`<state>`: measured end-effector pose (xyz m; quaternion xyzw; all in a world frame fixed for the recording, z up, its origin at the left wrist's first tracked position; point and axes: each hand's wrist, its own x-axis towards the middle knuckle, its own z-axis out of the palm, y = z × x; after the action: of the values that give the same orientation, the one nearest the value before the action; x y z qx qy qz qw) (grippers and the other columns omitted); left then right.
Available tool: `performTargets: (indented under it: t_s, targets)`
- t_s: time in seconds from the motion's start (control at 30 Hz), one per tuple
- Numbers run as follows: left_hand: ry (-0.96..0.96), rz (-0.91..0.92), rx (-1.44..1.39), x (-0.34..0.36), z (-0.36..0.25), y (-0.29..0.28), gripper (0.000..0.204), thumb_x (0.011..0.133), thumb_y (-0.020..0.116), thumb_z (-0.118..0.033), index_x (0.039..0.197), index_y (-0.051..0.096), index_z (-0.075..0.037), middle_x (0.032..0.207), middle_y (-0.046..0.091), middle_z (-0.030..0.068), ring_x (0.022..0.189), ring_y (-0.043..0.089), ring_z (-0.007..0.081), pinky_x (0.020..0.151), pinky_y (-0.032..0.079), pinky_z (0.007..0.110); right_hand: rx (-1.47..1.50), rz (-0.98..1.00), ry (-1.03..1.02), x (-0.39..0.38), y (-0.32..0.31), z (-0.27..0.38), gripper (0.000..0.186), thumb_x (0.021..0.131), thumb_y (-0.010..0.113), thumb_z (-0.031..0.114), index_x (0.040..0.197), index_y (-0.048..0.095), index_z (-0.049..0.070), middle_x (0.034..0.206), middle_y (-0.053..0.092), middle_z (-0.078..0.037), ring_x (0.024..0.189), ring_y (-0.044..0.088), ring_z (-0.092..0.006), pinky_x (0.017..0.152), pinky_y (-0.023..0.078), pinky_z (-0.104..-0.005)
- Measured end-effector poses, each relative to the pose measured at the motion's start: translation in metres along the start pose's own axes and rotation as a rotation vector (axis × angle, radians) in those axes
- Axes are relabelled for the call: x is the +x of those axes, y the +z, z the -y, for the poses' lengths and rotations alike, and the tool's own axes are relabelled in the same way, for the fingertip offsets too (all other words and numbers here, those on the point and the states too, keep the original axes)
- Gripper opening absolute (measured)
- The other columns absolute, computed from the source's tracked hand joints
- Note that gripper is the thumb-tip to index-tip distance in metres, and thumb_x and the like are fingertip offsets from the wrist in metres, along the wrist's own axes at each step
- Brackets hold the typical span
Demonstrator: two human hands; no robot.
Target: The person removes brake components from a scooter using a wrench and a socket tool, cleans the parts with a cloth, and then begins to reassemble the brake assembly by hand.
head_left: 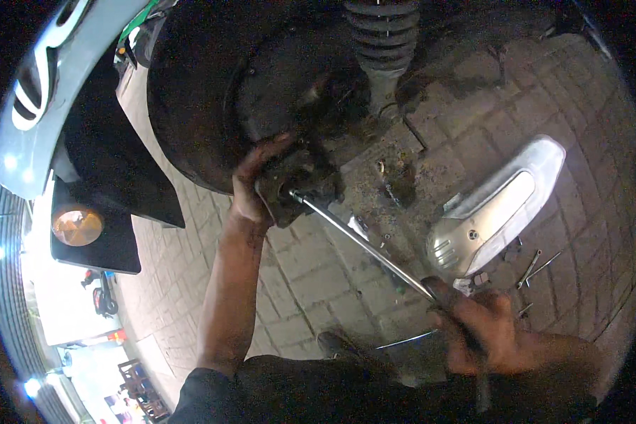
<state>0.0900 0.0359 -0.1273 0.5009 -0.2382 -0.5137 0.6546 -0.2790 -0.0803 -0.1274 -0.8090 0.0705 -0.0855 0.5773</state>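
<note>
My left hand [253, 180] grips a dark, dirty metal part [290, 169] beside the black wheel [194, 99], its fingers wrapped round that part's left side. A long chrome tool shaft [360, 243] runs from the middle of that part down to the right, its tip against or in a round recess there. My right hand [477, 328] is closed on the dark lower end of this tool. Above, a shock absorber with a dark spring [380, 35] hangs down behind the part.
A silver cover [498, 205] lies on the paved floor [579, 177] at the right, near wrenches [528, 270] and small parts. Grey bodywork [21, 162] and a black panel with an amber reflector [78, 227] stand at the left. My shoe [332, 345] is below.
</note>
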Motion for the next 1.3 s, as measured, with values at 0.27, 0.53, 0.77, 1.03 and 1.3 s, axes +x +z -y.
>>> performTargets:
  t_s: [0.27,0.53,0.77,1.03,1.3]
  targets:
    - [-0.015,-0.182,0.167,0.0,0.0,-0.011,0.061,0.089,0.058,-0.051,0.126,0.058,-0.002,0.115,0.065,0.0159,0.105,0.063,0.0288,0.094,0.051,0.041,-0.098,-0.151,-0.155,0.009,0.0,-0.003,0.051,0.083,0.065,0.008,0.131,0.055,-0.001,0.079,0.068,-0.011,0.062,0.064,-0.0219,0.059,0.05,-0.034]
    - [0.113,0.074,-0.006,0.008,0.014,0.013,0.05,0.093,0.052,-0.042,0.124,0.059,-0.004,0.11,0.067,0.0147,0.102,0.065,0.0275,0.092,0.052,0.041,0.247,-0.19,0.432,0.007,-0.023,0.019,0.012,0.085,0.069,0.01,0.094,0.071,0.002,0.076,0.068,-0.013,0.069,0.066,-0.0255,0.066,0.052,-0.0359]
    - [-0.034,0.069,-0.052,-0.006,0.016,0.012,0.061,0.095,0.05,-0.052,0.13,0.054,-0.002,0.126,0.059,0.0142,0.114,0.059,0.0264,0.1,0.048,0.044,0.177,-0.528,0.554,-0.089,-0.063,-0.043,0.048,0.079,0.075,0.038,0.102,0.069,-0.004,0.076,0.068,-0.008,0.056,0.056,-0.0132,0.049,0.043,-0.0267]
    - [-0.021,-0.04,0.206,0.009,0.033,0.023,0.086,0.088,0.045,-0.072,0.136,0.05,-0.002,0.14,0.05,0.0143,0.129,0.048,0.027,0.111,0.035,0.044,0.096,-0.889,0.916,-0.33,-0.086,-0.159,0.032,0.099,0.053,0.027,0.117,0.064,0.004,0.072,0.055,0.002,0.056,0.046,-0.0077,0.048,0.038,-0.0249]
    - [0.334,0.025,0.932,0.005,0.042,0.017,0.106,0.081,0.025,-0.086,0.137,0.051,0.0,0.142,0.051,0.0155,0.134,0.045,0.0283,0.114,0.03,0.04,-0.686,-0.5,1.047,-0.345,0.001,-0.198,0.065,0.086,0.066,0.018,0.141,0.038,-0.003,0.113,0.058,-0.021,0.099,0.058,-0.0369,0.085,0.048,-0.0429]
